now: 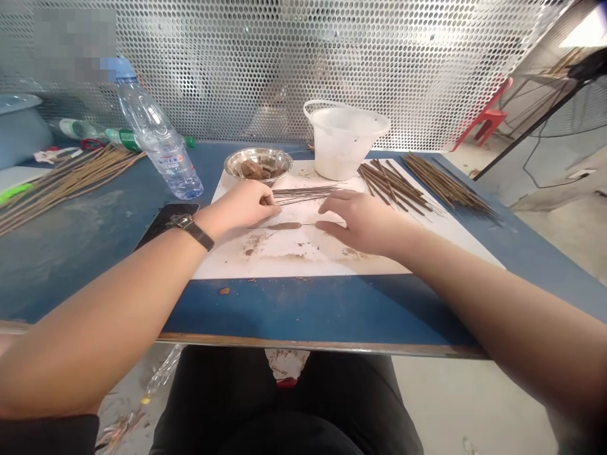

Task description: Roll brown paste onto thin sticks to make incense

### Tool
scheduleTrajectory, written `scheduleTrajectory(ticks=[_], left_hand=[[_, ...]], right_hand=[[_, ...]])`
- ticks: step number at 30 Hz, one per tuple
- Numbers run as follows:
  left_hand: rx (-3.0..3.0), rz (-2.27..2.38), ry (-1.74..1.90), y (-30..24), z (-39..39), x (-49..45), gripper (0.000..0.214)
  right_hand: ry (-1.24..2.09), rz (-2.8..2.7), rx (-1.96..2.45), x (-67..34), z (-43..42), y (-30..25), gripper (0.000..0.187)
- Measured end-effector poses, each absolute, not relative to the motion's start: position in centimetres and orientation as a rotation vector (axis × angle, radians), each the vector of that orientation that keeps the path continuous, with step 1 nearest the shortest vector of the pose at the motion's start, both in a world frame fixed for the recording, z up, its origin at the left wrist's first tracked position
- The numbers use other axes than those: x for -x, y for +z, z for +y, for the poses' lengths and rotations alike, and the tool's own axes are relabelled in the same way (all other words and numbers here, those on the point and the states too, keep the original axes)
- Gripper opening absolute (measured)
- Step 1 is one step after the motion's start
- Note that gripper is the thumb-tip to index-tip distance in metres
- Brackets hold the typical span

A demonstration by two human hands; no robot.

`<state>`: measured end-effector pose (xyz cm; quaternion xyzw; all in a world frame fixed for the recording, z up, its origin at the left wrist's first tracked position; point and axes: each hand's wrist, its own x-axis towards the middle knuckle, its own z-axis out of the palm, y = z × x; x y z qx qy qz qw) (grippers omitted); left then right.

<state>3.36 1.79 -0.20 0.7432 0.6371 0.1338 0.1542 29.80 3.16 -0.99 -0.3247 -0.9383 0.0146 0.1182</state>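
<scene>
On a white board lies a short brown roll of paste-like material with a thin stick running out of its right end. My left hand is just above the roll's left part, its fingers curled together; whatever they hold is hidden. Over the stick's right part hovers my right hand, thumb and fingers apart, holding nothing visible. Behind both hands lies a row of thin dark sticks. A metal bowl with brown lumps stands beyond my left hand.
A white bucket stands at the board's back edge. Coated brown sticks and another bundle lie right. To the left are a water bottle, a dark phone-like slab and long tan sticks. Perforated metal rises behind.
</scene>
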Motion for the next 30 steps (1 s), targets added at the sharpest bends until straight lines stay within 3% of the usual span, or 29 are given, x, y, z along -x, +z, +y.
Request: scheduleTrajectory(ticks=[3, 6, 11, 30], left_hand=[[-2.126, 1.817, 0.367, -0.4, 2.0, -3.5, 0.034], [-2.144, 1.821, 0.398, -0.4, 1.8, -3.5, 0.036], [-2.250, 1.864, 0.333, -0.3, 1.3, -3.2, 0.021], [-2.226, 2.058, 0.145, -1.1, 1.8, -3.1, 0.024]], right_hand=[[0.064, -2.897, 0.844, -27.1, 1.1, -0.1, 0.044], [0.124, -3.041, 0.810, -24.5, -0.8, 0.6, 0.066], [0.255, -3.106, 1.084, -21.5, -1.7, 0.6, 0.094], [0.280, -3.058, 1.079, -21.1, -2.3, -1.0, 0.118]])
